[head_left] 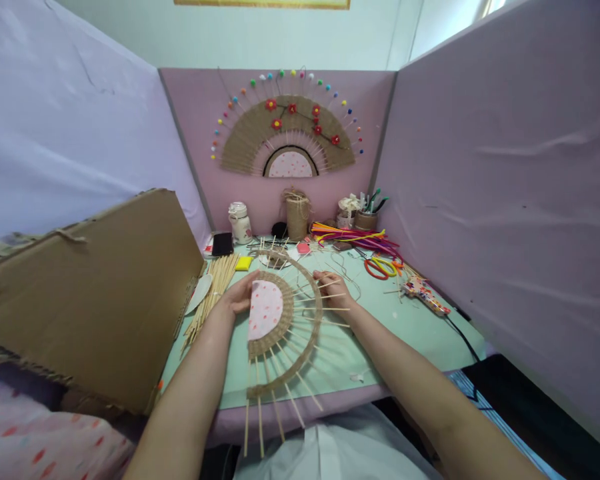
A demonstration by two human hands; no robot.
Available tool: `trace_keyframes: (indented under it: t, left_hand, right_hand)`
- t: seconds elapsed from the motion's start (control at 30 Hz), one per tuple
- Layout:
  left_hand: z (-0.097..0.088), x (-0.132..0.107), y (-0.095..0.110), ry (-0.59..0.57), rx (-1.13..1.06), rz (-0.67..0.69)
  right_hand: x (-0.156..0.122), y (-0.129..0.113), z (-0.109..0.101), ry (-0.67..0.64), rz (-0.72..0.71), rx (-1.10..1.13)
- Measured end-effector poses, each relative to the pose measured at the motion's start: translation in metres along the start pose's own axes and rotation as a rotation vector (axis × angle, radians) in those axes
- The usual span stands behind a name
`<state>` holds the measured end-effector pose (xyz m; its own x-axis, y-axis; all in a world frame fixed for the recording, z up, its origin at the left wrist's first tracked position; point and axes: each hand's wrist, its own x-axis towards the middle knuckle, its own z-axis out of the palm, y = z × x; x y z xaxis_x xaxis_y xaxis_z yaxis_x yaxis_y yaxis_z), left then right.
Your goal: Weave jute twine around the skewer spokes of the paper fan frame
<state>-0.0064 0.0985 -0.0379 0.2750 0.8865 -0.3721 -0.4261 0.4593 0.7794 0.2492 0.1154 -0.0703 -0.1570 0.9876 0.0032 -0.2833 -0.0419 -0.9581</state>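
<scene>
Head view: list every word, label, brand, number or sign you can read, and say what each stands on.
None can be read.
White jar: a small reddish mark, too small to make out.
Floral-patterned glue gun: no legible lettering.
Half-round fan in the hands: pinkish-red spots on its pale center, no writing.
Wall fan: red flowers, no lettering.

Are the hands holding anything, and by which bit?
A half-round stick fan: the left hand holds the straight edge of its spotted panel; the right hand is at its outer ring, exact grip unclear.
</scene>
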Motion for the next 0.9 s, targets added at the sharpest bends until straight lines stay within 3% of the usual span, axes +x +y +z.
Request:
trace_keyframes:
  t: [0.1, 0.4, 0.73, 0.9]
  left_hand:
    - [0.003, 0.005, -0.010, 0.009, 0.086, 0.051]
    - [0.017, 0.007, -0.009, 0.058, 0.043, 0.214]
    - [0.027, -0.012, 0.004, 0.183, 0.190, 0.401]
    - [0.016, -0.019, 0.012, 0.207, 0.291, 0.348]
  right_hand:
    - [0.006, -0.003, -0.009, 0.113, -0.021, 0.059]
    - [-0.005, -0.014, -0.011, 0.061, -0.146, -0.094]
    - [-0.012, -0.023, -0.025, -0.064, -0.250, -0.258]
    - [-0.010, -0.022, -0.033, -0.185, -0.225, -0.230]
